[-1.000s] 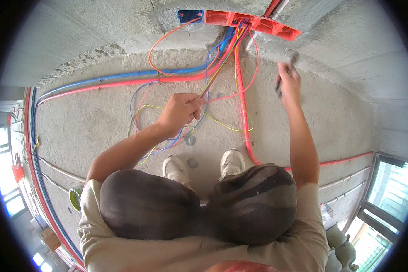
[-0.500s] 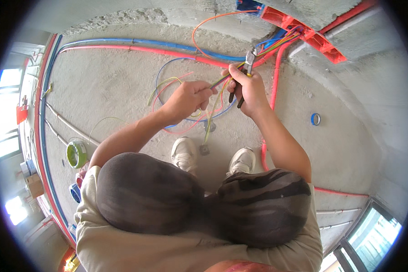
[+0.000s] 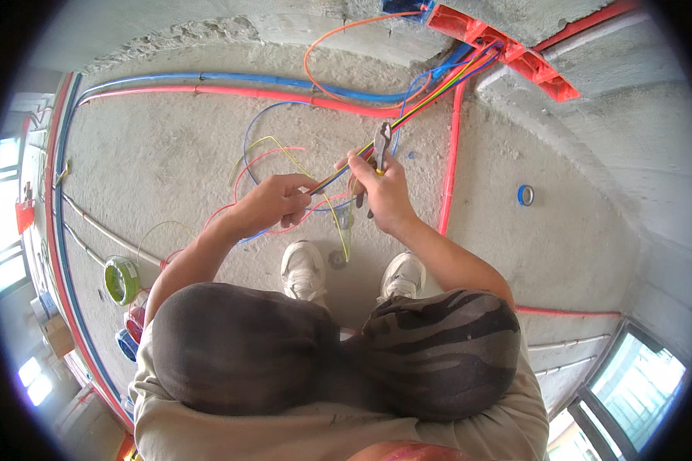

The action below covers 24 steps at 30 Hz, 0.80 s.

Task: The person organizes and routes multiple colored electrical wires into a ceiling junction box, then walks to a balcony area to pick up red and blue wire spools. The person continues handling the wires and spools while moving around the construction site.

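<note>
A bundle of coloured electrical wires [image 3: 430,96] runs taut from a row of red wall boxes [image 3: 469,29] down to my hands. My left hand [image 3: 278,201] pinches the bundle near its lower end, fingers closed. In my right hand [image 3: 382,188] is a pair of pliers [image 3: 382,142], its metal jaws pointing up and away from me and its dark handles below the palm. The right thumb and fingers also rest at the wires. Loose yellow, red and blue wire ends [image 3: 334,223] curl over the concrete floor below and left of my hands.
Blue pipe [image 3: 284,80] and red pipe [image 3: 269,94] run along the wall base; another red pipe [image 3: 450,161] crosses the floor at right. A roll of blue tape [image 3: 525,195] lies right. Wire spools [image 3: 121,280] stand left. My shoes [image 3: 304,269] are below my hands.
Both hands have come nearer to me and slightly left, drawing the wire bundle out longer from the red boxes. The pliers stay in my right hand.
</note>
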### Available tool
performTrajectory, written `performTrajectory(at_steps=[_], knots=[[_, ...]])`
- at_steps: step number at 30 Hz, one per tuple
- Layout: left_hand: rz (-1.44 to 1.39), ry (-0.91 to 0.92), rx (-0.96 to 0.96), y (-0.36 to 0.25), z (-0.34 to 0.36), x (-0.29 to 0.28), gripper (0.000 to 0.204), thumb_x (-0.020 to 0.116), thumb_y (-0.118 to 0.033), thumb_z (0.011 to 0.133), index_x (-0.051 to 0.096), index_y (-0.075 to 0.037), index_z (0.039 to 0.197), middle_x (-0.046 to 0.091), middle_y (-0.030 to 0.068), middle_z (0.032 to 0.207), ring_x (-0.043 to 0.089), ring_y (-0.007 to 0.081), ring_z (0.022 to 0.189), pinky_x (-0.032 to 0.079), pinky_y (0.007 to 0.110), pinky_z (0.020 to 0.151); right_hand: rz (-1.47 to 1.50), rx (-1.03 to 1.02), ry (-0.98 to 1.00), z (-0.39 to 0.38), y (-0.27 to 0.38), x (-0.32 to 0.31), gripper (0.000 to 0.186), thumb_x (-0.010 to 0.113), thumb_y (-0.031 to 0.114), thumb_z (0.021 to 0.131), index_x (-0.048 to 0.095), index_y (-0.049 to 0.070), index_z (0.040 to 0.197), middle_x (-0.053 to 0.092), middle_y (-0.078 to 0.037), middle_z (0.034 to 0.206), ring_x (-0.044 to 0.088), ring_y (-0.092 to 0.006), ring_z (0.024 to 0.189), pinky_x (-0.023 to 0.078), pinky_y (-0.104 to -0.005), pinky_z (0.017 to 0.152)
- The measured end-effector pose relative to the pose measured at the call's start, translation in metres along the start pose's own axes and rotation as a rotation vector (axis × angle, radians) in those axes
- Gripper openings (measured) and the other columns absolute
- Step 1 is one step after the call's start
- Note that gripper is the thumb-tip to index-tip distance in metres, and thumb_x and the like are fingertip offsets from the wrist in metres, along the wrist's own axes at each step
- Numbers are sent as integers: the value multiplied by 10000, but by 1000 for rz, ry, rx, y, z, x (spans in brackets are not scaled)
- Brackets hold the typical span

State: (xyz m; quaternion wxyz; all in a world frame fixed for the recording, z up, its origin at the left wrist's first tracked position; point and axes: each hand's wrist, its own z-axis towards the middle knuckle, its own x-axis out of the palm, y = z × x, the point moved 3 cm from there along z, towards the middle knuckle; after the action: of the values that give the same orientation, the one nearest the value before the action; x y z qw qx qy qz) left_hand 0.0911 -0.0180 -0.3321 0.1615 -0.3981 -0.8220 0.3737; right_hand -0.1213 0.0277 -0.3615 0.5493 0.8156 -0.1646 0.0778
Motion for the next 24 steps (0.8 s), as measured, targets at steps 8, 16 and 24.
performTrajectory(at_steps=[8, 16, 24], knots=[[166, -240, 61, 19, -8, -2, 187, 551, -113, 1023, 660, 3, 1121, 585, 39, 718, 557, 137, 678, 450, 307, 651, -118, -58, -30, -6, -24, -7, 213, 644, 199, 1011, 632, 25, 1133, 737, -76, 1033, 531, -63, 701, 444, -254, 645], [842, -397, 382, 25, -12, -22, 297, 513, 77, 768, 636, -4, 1026, 678, 214, 866, 655, 433, 980, 490, 482, 884, -117, -46, -29, -4, -20, -24, 242, 636, 228, 1025, 663, 22, 1149, 738, -74, 1074, 498, -56, 667, 444, -262, 644], [686, -427, 101, 14, -11, -66, 147, 568, -88, 836, 652, -18, 935, 647, 210, 808, 632, 365, 775, 481, 441, 710, -375, -71, 374, -46, -8, -5, 183, 660, 196, 1004, 669, 13, 1007, 720, -42, 865, 662, -148, 827, 511, -311, 745]])
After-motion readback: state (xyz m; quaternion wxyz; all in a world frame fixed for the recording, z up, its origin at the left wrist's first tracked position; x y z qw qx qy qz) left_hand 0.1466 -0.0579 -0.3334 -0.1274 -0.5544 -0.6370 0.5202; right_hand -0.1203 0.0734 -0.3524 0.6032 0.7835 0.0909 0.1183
